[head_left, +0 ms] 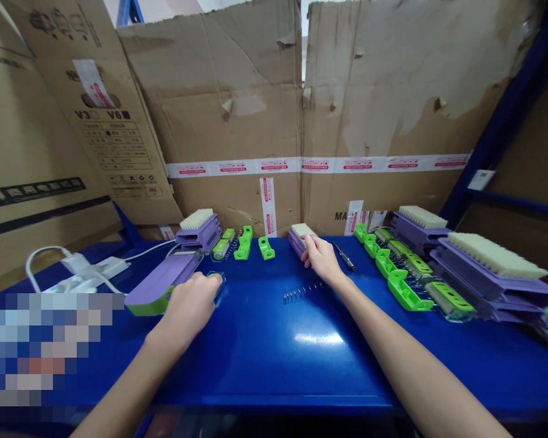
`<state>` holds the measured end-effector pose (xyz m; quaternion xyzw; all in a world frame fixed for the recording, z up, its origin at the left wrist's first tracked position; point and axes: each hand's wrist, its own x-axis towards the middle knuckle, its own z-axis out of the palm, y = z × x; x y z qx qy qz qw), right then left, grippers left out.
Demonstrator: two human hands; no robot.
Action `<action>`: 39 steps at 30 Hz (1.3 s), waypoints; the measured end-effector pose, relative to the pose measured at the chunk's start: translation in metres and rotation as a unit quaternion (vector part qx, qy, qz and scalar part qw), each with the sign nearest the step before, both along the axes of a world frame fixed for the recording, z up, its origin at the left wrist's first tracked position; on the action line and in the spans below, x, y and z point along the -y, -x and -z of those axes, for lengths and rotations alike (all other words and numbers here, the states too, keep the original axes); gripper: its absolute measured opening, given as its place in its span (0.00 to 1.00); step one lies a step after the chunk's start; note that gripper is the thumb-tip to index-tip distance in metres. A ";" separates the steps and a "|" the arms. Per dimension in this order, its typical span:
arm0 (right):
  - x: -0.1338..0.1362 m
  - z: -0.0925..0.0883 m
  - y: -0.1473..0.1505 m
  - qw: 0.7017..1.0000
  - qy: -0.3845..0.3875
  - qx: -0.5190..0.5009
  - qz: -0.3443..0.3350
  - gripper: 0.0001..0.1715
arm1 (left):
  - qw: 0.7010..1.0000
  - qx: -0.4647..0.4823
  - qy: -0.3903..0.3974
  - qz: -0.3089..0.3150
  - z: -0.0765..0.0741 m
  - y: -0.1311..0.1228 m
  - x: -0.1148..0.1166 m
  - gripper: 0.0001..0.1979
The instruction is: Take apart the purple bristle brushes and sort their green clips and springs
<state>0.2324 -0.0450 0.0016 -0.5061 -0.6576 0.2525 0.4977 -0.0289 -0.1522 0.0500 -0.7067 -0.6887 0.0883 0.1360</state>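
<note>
My left hand (192,302) is closed around a small clear plastic part (220,292) with a bit of green in it, low over the blue table. Just left of that hand lies a purple block with a green end (164,281). Farther back, my right hand (320,260) has its fingers closed on a purple brush head (296,242) with cream bristles facing up. A metal spring (300,294) lies in front of the right hand, partly behind the forearm. Beyond the right hand rests a dark screwdriver (346,256). A loose green bracket (266,248) sits between the hands, toward the back.
On the right, several green brackets (398,291), clear-and-green parts (452,300) and purple brush heads (497,258) stand in rows. Another brush head (200,228) is at back left. A white power strip (89,277) with cables lies left. Cardboard (237,121) walls the back.
</note>
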 end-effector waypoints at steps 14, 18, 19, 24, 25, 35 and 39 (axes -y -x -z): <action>-0.001 0.001 -0.002 1.000 -0.009 0.011 0.000 0.28 | 0.999 -0.022 -0.025 0.037 0.011 0.006 -0.040 0.20; -0.001 0.001 -0.002 1.000 -0.010 0.007 0.001 0.28 | 0.998 -0.010 -0.040 0.037 0.015 0.008 -0.047 0.21; -0.001 0.001 -0.002 1.000 -0.009 0.007 0.001 0.28 | 0.998 -0.004 -0.043 0.036 0.016 0.010 -0.048 0.21; -0.001 0.001 -0.003 1.000 -0.006 0.006 0.003 0.29 | 0.998 -0.001 -0.051 0.022 0.018 0.013 -0.052 0.22; -0.001 0.001 -0.003 1.000 -0.006 0.007 0.004 0.29 | 0.998 -0.002 -0.061 0.019 0.018 0.013 -0.052 0.21; 0.001 0.000 -0.002 1.000 -0.006 0.009 0.005 0.29 | 0.984 0.018 -0.124 0.129 0.004 -0.035 -0.071 0.18; 0.001 0.000 -0.002 1.000 -0.008 0.009 0.004 0.28 | 0.980 0.067 -0.078 0.170 0.006 -0.061 -0.090 0.18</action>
